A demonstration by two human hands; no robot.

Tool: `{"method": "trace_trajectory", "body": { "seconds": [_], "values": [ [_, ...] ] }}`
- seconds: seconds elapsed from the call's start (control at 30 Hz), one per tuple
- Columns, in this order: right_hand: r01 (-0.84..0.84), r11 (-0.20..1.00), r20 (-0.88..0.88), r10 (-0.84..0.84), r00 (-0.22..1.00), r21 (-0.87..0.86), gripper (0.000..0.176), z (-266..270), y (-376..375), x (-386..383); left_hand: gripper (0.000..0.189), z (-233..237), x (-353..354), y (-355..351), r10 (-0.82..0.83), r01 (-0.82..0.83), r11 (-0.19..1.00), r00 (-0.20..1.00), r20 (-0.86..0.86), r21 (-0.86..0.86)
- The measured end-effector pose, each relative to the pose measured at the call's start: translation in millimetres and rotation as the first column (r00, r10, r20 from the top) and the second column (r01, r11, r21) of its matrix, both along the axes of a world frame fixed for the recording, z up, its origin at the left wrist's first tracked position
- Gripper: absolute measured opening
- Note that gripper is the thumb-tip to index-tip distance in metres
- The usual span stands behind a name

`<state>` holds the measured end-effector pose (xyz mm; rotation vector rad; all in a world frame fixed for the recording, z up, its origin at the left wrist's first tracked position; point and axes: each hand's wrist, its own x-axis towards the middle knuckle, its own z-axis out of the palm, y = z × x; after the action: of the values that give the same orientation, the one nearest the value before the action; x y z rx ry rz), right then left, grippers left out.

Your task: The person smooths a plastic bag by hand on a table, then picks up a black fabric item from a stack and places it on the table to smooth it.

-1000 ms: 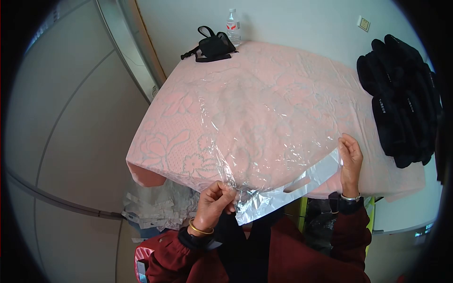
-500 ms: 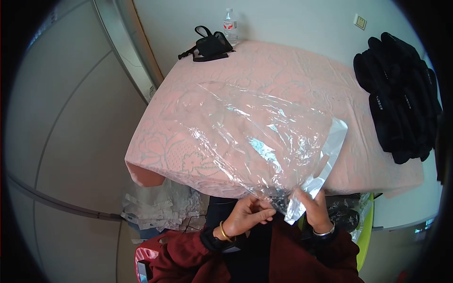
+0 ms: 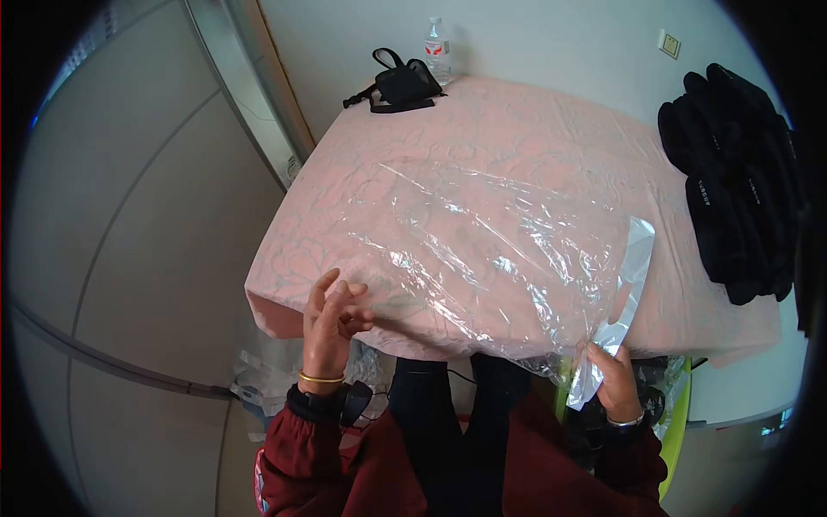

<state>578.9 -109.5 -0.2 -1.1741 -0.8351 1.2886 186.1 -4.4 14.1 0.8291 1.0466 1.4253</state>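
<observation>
A large clear plastic bag [image 3: 482, 258] lies spread over the front of the table, with a white strip [image 3: 636, 267] along its right end. My right hand [image 3: 613, 379] grips the lower end of that strip at the table's front edge, thumb on top. Away to the left, my left hand [image 3: 332, 323] is raised over the table's front left edge, its fingers apart and slightly curled, with nothing in them. It does not touch the bag.
A pink patterned cloth [image 3: 551, 121] covers the table. At the back left stand a black pouch with straps [image 3: 405, 86] and a water bottle [image 3: 437, 52]. Black padded items [image 3: 732, 189] are stacked at the right. Clear plastic packaging [image 3: 267, 370] sits below the left edge.
My left hand has let go of the bag's lower corner and moved left and up, its fingers opening. My right hand still holds the strip, slightly further right. The bag now lies flatter.
</observation>
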Motion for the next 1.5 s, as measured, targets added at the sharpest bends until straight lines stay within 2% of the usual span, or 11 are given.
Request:
{"method": "trace_trajectory", "body": {
  "seconds": [0.2,0.47,0.7,0.87,0.97,1.13,1.17,1.2,1.27,1.37,1.5],
  "values": [
    [-0.032,0.995,-0.143,0.019,0.99,-0.094,0.018,-4.4,-11.6,18.1,0.037,-1.8,16.0,0.3,-0.389,0.397,0.899,0.918,0.08,-0.185],
    [0.038,0.996,-0.042,-0.042,0.998,-0.086,0.022,4.1,-6.4,0.7,0.019,-23.4,18.8,12.9,-0.278,0.289,0.953,0.954,0.115,-0.091],
    [0.135,0.988,-0.006,-0.136,0.991,-0.081,0.027,-7.7,1.3,9.3,0.017,-12.4,12.4,15.1,-0.103,0.109,0.992,0.99,0.095,-0.058],
    [0.194,0.979,0.043,-0.191,0.981,-0.067,0.026,1.2,6.6,4.5,0.016,-23.2,-1.1,21.5,-0.184,0.184,0.983,0.981,0.062,0.004],
    [0.223,0.975,-0.026,-0.222,0.975,0.023,0.023,-2.5,17.9,-1.9,0.023,-8.7,4.4,27.2,-0.095,0.094,0.995,0.995,0.014,0.01],
    [0.198,0.978,-0.249,-0.177,0.952,0.065,0.018,9.5,29.6,-38.2,0.036,22.6,57.3,1.8,-0.238,0.237,0.971,0.97,-0.044,-0.019],
    [0.195,0.978,-0.258,-0.172,0.951,0.068,0.018,4.6,31.0,-39.3,0.039,14.8,62.8,-5.1,-0.389,0.387,0.921,0.92,-0.056,-0.044],
    [0.106,0.985,-0.082,-0.095,0.992,0.135,0.017,-5.3,29.7,-40.8,0.042,7.6,66.0,-10.4,-0.529,0.524,0.848,0.846,-0.062,-0.078],
    [-0.112,0.969,0.279,0.047,0.959,0.221,0.017,-20.3,30.5,-42.6,0.04,-3.2,71.1,-13.7,-0.53,0.526,0.845,0.847,-0.025,-0.093],
    [-0.22,0.974,0.319,0.191,0.928,0.057,0.017,-2.0,23.5,-26.4,0.037,-18.2,66.0,-17.9,-0.529,0.535,0.837,0.845,0.083,-0.111],
    [-0.28,0.956,0.302,0.293,0.907,-0.086,0.017,13.9,22.8,-14.3,0.024,-21.6,48.4,-5.1,-0.292,0.303,0.94,0.952,0.094,-0.154]
  ]
}}
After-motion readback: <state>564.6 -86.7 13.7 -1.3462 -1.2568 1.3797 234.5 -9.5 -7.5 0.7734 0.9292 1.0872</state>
